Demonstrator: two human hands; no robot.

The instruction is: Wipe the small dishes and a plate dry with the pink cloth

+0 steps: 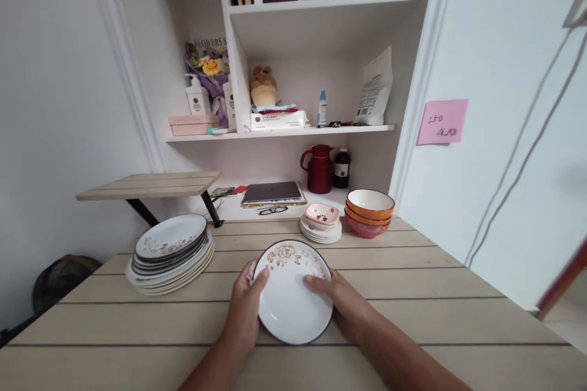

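Note:
A round white plate (293,302) with a dark rim and brown flower print is held between my two hands, low over the middle of the table. My left hand (245,302) grips its left edge, thumb on top and fingers underneath; a bit of pale patterned material shows beside those fingers, too little to identify. On the right edge, my right hand (346,305) has its thumb resting on the plate's face, its other fingers mostly hidden below. To the left stands a stack of plates (172,237), the topmost with similar flowers.
Beyond the held plate sit small stacked dishes (321,229) and a stack of orange and red bowls (369,214). Behind them are a dark red jug (320,170), a dark bottle (342,168), a laptop (271,193) and glasses (273,211). A raised wooden shelf (151,184) overhangs the left side.

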